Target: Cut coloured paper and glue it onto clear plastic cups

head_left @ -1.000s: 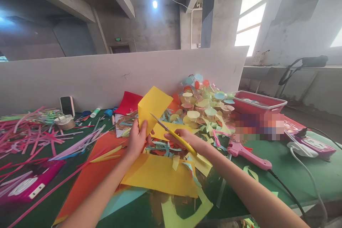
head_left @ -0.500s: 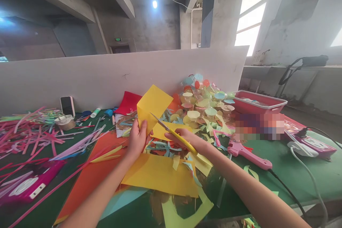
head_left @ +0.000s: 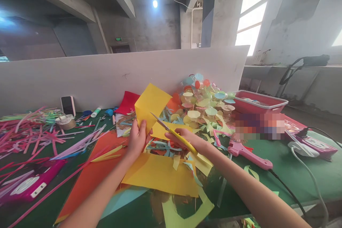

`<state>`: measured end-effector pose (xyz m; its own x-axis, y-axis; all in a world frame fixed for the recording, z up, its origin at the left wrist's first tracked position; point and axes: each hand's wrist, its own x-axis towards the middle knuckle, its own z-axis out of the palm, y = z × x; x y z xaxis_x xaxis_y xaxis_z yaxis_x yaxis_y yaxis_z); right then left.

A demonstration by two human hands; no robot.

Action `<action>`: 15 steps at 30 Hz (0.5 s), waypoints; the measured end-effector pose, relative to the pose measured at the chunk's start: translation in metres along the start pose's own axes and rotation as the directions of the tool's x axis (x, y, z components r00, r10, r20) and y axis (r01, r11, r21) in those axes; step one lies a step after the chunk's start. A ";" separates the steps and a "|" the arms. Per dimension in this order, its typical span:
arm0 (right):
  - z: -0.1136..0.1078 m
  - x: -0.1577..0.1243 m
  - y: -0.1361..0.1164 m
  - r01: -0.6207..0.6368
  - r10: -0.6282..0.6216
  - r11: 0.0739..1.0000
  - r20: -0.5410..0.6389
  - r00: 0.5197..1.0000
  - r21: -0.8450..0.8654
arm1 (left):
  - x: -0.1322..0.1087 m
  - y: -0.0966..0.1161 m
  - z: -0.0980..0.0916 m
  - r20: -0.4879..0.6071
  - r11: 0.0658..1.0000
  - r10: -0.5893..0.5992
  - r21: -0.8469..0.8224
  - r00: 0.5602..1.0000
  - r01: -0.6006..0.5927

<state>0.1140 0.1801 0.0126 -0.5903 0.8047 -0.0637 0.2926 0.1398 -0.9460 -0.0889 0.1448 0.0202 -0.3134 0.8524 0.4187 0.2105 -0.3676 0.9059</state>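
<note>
My left hand (head_left: 137,139) grips a folded sheet of yellow paper (head_left: 152,107) from below, and the sheet stands up above my fingers. My right hand (head_left: 181,138) holds yellow-handled scissors (head_left: 179,140) with its fingers through the handles. The steel blades point up and left, reaching the paper's lower edge near my left hand. Whether the paper lies between the blades is hard to tell. Below my hands, a large yellow paper sheet (head_left: 160,175) lies on paper scraps.
Cut strips and scraps cover the green table mat (head_left: 294,171). A heap of pastel plastic cups (head_left: 203,105) leans on a white partition (head_left: 120,78). Nearby are a pink tray (head_left: 260,101), pink glue gun (head_left: 248,158), orange sheet (head_left: 91,174), pink strips (head_left: 32,137) and magenta power strip (head_left: 32,185).
The yellow paper in my left hand has shifted slightly up and to the left. My right hand and the scissors stay nearly still, and the grip of each hand looks the same.
</note>
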 end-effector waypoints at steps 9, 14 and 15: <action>0.001 0.000 -0.001 0.011 -0.010 1.000 0.001 1.000 -0.002 | 0.000 0.000 0.001 -0.004 1.000 -0.019 -0.014 1.000 0.019; 0.001 -0.001 -0.003 -0.014 0.014 1.000 -0.005 1.000 -0.011 | 0.002 -0.004 -0.001 -0.012 0.998 -0.032 -0.057 0.999 0.031; 0.001 -0.001 -0.004 -0.016 0.016 1.000 -0.004 1.000 -0.011 | 0.003 -0.005 -0.002 -0.022 0.997 -0.041 -0.065 0.999 0.040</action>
<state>0.1130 0.1779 0.0158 -0.5825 0.8091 -0.0779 0.3103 0.1327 -0.9413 -0.0921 0.1481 0.0172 -0.3423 0.8582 0.3825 0.1377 -0.3569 0.9240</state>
